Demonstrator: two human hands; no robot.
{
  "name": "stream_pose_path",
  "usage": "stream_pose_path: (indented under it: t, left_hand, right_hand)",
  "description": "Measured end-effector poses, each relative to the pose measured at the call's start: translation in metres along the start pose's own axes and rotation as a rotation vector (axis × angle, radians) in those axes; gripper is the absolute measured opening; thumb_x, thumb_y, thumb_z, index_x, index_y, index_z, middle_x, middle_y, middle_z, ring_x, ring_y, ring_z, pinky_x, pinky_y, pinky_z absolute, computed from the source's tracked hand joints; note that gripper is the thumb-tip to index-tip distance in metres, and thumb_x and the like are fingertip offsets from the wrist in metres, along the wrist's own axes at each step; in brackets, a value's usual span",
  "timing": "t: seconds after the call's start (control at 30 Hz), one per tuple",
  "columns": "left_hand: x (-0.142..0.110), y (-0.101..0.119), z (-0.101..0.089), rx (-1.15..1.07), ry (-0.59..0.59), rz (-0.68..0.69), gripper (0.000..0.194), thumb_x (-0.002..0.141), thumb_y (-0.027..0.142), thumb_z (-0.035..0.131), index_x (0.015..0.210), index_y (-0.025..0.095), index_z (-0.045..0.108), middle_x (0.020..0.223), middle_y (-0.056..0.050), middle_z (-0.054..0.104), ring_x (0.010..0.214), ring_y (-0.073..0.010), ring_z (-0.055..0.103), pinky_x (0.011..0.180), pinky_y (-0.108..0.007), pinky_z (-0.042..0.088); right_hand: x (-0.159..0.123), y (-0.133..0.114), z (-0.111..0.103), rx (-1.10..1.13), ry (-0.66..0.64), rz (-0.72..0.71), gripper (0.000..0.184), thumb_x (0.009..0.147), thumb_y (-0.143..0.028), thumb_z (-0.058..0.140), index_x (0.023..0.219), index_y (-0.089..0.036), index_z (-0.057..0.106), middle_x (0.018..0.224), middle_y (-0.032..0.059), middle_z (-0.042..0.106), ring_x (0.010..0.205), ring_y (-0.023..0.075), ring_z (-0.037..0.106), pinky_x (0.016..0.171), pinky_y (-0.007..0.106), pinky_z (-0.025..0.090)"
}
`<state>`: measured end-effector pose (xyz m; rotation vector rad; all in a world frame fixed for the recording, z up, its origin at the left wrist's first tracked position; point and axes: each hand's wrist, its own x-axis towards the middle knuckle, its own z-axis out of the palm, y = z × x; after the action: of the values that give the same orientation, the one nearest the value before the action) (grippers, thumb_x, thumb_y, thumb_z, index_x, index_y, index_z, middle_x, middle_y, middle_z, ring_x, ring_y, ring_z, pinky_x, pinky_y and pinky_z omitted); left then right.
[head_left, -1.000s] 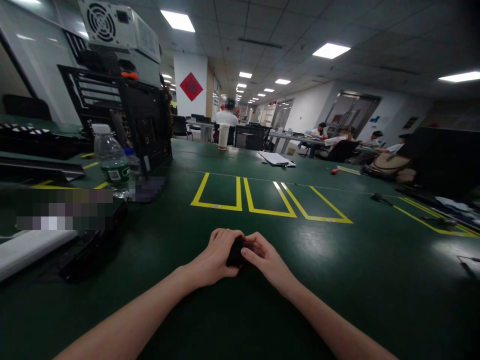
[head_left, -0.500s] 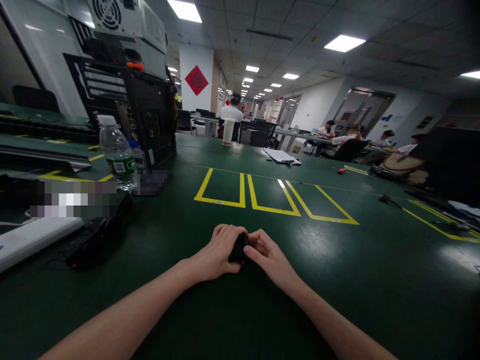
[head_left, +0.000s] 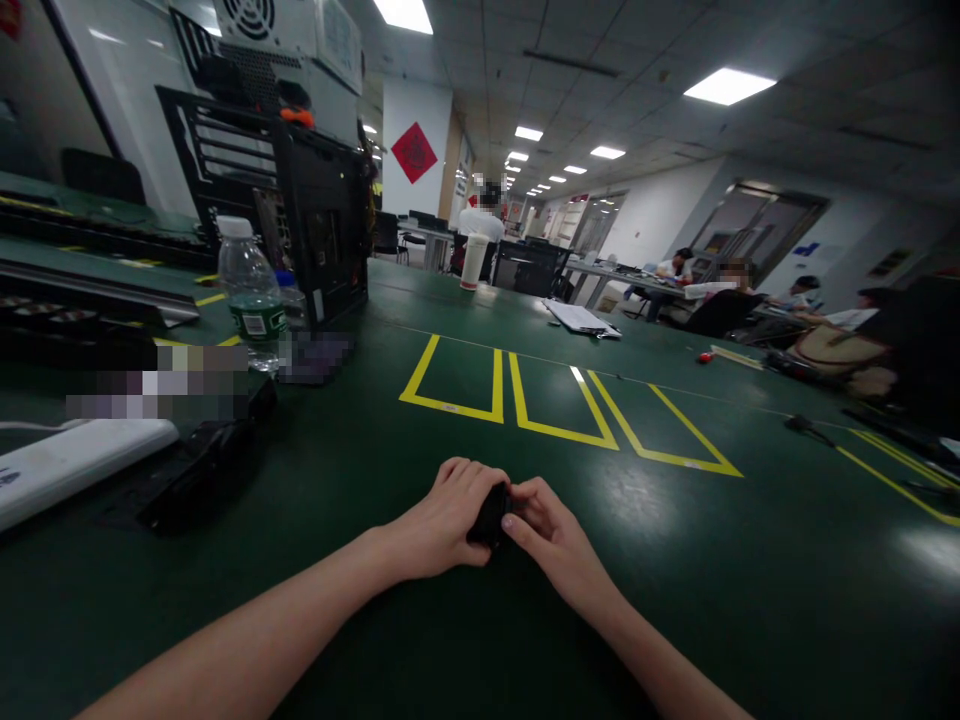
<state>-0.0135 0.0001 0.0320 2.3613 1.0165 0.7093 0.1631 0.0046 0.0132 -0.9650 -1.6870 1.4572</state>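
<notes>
A small black object (head_left: 491, 515) sits between my two hands, low over the green table (head_left: 420, 640); its kind is hard to make out against the dark surface. My left hand (head_left: 457, 515) wraps round it from the left, fingers over the far side and thumb on the near side. From the right, the thumb and fingertips of my right hand (head_left: 551, 530) pinch its right end. Much of the object is hidden by the fingers. Beyond the hands, yellow tape outlines (head_left: 454, 409) mark the tabletop.
At left stand a water bottle (head_left: 252, 300), a black computer case (head_left: 322, 220), a white power strip (head_left: 82, 465) and a black item (head_left: 199, 475). Farther back are a white cup (head_left: 473, 262) and a clipboard with papers (head_left: 581, 318). A cable (head_left: 810, 430) lies right. Several people sit at distant desks.
The view has shifted and tilted slightly, so the scene sits a little farther right. Both hands keep their hold on the black object with hardly any change in grip.
</notes>
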Motion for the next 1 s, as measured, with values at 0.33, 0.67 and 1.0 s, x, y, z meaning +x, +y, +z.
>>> stream_pose_path:
  t: [0.33,0.67,1.0]
  left_hand:
    - [0.000,-0.001,0.001,-0.028,-0.015,-0.016,0.049,0.067,0.018,0.058,0.109,0.023,0.035,0.104,-0.004,0.044,0.099,-0.0218,0.040,0.088,-0.040,0.029]
    - [0.000,0.000,0.003,-0.011,-0.001,-0.012,0.049,0.068,0.020,0.058,0.110,0.023,0.034,0.104,-0.004,0.044,0.100,-0.0219,0.041,0.088,-0.040,0.029]
    - [0.003,-0.010,0.015,0.026,0.039,-0.003,0.055,0.062,0.017,0.061,0.109,0.023,0.033,0.103,-0.004,0.044,0.100,-0.0222,0.040,0.089,-0.040,0.028]
  right_hand:
    - [-0.003,-0.002,-0.001,0.037,-0.047,0.052,0.026,0.071,-0.022,0.057,0.094,-0.021,0.043,0.097,0.0026,0.053,0.095,0.0170,0.052,0.086,0.035,0.041]
    - [-0.004,-0.002,-0.002,-0.006,0.001,0.027,0.021,0.073,-0.025,0.054,0.091,-0.021,0.044,0.095,0.0021,0.053,0.091,0.0162,0.054,0.080,0.034,0.045]
    - [-0.005,-0.003,-0.006,0.048,-0.089,0.011,0.031,0.068,-0.019,0.060,0.092,-0.021,0.041,0.096,0.0004,0.051,0.094,0.0148,0.053,0.085,0.033,0.043]
